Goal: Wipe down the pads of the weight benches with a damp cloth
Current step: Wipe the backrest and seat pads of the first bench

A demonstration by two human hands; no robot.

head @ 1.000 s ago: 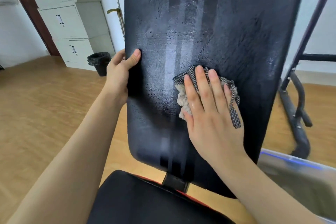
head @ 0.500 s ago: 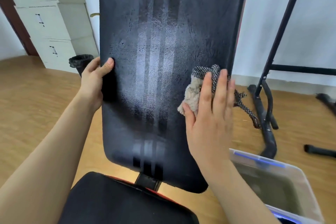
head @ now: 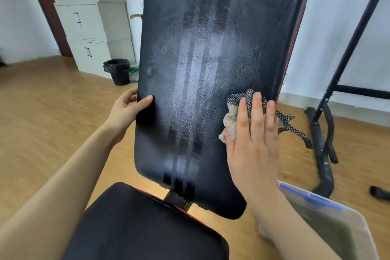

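Observation:
The black back pad [head: 200,69] of a weight bench stands raised in front of me, with pale stripes and damp streaks down its middle. My left hand [head: 126,110] grips its left edge, thumb on the front face. My right hand [head: 253,139] lies flat on a checked, fleecy cloth [head: 231,116] and presses it against the pad's lower right edge. A tail of the cloth hangs off to the right. The black seat pad [head: 143,226] lies below, close to me.
A clear plastic tub [head: 346,224] of murky water sits on the wooden floor at the lower right. A black metal rack frame [head: 325,133] stands to the right. Cream filing cabinets [head: 84,27] and a black waste bin [head: 119,70] stand at the back left.
My right hand has slid the cloth from the middle of the back pad to its right edge. My left hand has kept its grip on the left edge.

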